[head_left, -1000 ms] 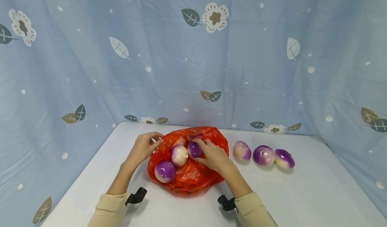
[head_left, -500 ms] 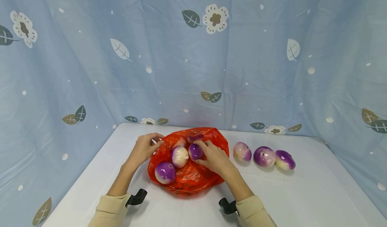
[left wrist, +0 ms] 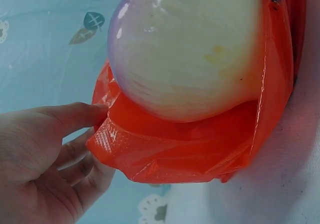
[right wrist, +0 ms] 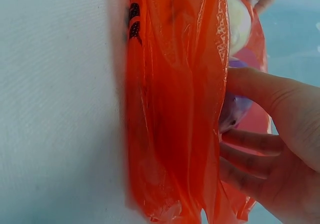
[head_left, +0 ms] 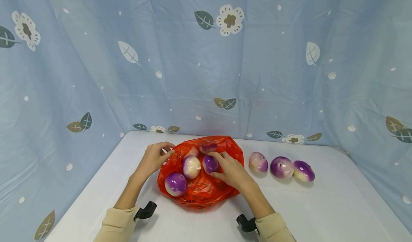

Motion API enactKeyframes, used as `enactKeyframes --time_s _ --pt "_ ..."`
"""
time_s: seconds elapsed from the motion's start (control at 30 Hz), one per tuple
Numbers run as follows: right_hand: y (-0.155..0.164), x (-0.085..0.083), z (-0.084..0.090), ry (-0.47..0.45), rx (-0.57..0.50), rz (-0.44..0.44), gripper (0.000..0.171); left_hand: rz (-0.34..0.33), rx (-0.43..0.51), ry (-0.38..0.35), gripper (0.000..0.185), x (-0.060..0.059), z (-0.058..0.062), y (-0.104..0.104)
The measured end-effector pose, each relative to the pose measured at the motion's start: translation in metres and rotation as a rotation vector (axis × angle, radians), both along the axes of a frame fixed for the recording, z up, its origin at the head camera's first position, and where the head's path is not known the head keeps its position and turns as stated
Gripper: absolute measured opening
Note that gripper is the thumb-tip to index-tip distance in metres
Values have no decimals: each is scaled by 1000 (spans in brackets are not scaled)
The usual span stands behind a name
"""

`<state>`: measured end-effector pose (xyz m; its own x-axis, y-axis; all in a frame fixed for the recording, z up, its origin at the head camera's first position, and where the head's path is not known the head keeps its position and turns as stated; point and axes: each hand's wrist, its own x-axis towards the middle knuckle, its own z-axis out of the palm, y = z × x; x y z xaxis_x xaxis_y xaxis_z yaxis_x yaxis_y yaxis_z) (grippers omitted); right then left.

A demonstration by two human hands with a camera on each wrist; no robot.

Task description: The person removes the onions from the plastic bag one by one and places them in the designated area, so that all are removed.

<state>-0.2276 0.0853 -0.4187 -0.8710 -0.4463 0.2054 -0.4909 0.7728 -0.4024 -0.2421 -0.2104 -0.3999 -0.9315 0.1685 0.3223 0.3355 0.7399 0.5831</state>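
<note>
A red plastic bag (head_left: 206,192) lies wide-mouthed on the white table, with several glossy purple-and-white turnips inside. My left hand (head_left: 154,159) pinches the bag's left rim between thumb and fingers; the left wrist view shows the thumb on the plastic, close to a pale turnip (left wrist: 190,54). Inside the bag, my right hand (head_left: 232,170) holds a purple turnip (head_left: 210,164) between thumb and fingers. Left of it sit a whitish turnip (head_left: 191,167) and a purple-topped turnip (head_left: 176,184). Another turnip (head_left: 207,148) shows partly at the back. Red plastic hides much of the right fingers in the right wrist view.
To the right of the bag, a pale turnip (head_left: 258,162), a broad turnip (head_left: 281,167) and a purple-and-cream turnip (head_left: 304,171) lie in a row on the white table (head_left: 322,206). A blue patterned curtain (head_left: 180,56) encloses the back and sides.
My right hand has shifted slightly right and nearer to me, and the purple turnip in it has moved the same way, farther from the whitish one. My left hand keeps its place.
</note>
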Motion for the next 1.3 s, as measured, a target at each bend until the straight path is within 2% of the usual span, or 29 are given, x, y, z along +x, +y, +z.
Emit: enactKeyframes --time_s 0.77,1.0,1.3 --pt "24 19 3 12 1 -25 69 8 2 3 19 1 0 1" --pt "34 24 5 65 12 -47 68 7 0 7 19 1 0 0" --pt "47 30 15 38 -41 -70 69 14 2 6 19 1 0 0"
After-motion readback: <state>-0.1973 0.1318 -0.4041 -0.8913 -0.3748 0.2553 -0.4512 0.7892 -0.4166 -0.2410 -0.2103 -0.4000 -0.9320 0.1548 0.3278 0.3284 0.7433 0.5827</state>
